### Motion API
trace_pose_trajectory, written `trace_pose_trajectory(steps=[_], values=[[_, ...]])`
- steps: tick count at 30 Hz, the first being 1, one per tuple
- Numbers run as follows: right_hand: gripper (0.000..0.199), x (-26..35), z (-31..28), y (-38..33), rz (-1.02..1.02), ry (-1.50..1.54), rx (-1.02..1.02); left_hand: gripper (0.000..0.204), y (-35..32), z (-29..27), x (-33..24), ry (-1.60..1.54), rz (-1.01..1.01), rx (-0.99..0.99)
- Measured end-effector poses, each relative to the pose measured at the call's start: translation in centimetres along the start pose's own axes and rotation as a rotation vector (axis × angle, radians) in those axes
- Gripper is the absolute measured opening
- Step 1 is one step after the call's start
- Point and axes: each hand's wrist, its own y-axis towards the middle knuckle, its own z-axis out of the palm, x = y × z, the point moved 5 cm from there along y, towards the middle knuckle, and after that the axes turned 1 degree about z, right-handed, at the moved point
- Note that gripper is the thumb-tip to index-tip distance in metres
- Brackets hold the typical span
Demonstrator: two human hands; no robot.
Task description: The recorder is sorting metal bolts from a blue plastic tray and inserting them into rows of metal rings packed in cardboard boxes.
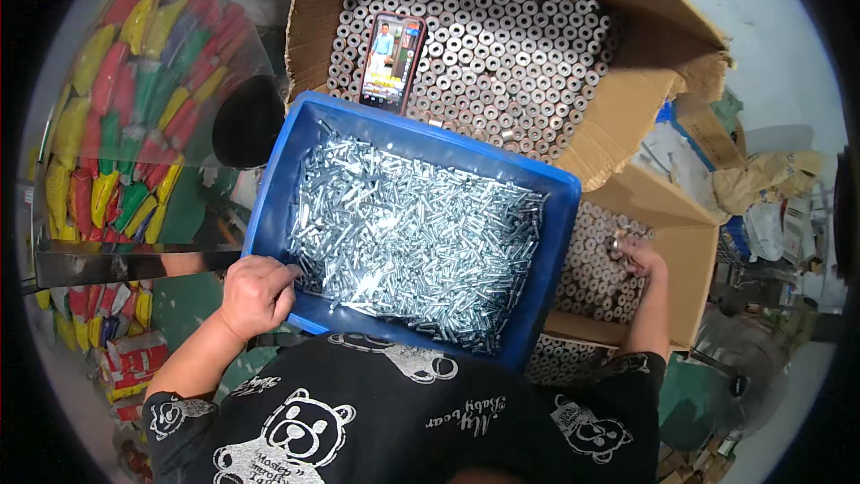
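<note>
A blue plastic bin (443, 142) full of short shiny metal pins (421, 237) lies tilted in front of me. My left hand (260, 294) is closed at the bin's near left corner, its fingertips over the rim; whatever they pinch is hidden. To the right, my right hand (641, 256) reaches into a smaller cardboard box (676, 233) with its fingers closed around a small metal roller (616, 243). Beneath it are packed rows of similar ring-ended rollers (587, 260).
A large cardboard box (618, 112) at the back holds tightly packed rollers, with a lit phone (392, 61) lying on them. Colourful bundles (134, 99) hang at left beside a metal bar (143, 264). A fan (739, 367) stands at right.
</note>
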Motion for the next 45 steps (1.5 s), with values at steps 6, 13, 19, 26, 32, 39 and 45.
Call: trace_pose_trajectory(steps=[6,13,19,26,32,39,45], values=[[0.046,17.1,2.6,-17.6,-0.753,0.407,-0.111,0.012,-0.2,0.4,2.2,-0.084,0.073,-0.075],[0.039,40.8,20.1,-17.3,-0.829,-0.683,-0.265,0.006,-0.2,-0.1,2.0,-0.175,0.152,-0.19],[0.041,42.2,25.9,-6.0,-0.257,-1.243,-0.436,0.013,-1.1,1.7,3.3,-0.247,0.161,-0.177],[0.046,40.3,23.8,-3.1,-0.266,-1.201,-0.339,0.013,-1.6,2.3,3.7,-0.203,0.213,-0.219],[0.047,39.0,22.4,-0.8,-0.143,-1.143,-0.364,0.014,-1.7,1.9,3.7,-0.286,0.266,-0.297],[0.046,39.9,23.5,-2.8,-0.085,-1.096,-0.369,0.015,-1.9,2.3,3.8,-0.248,0.291,-0.331],[0.049,38.3,22.4,-3.2,-0.03,-0.776,-0.369,0.015,-1.6,2.2,3.7,-0.263,0.279,-0.267]])
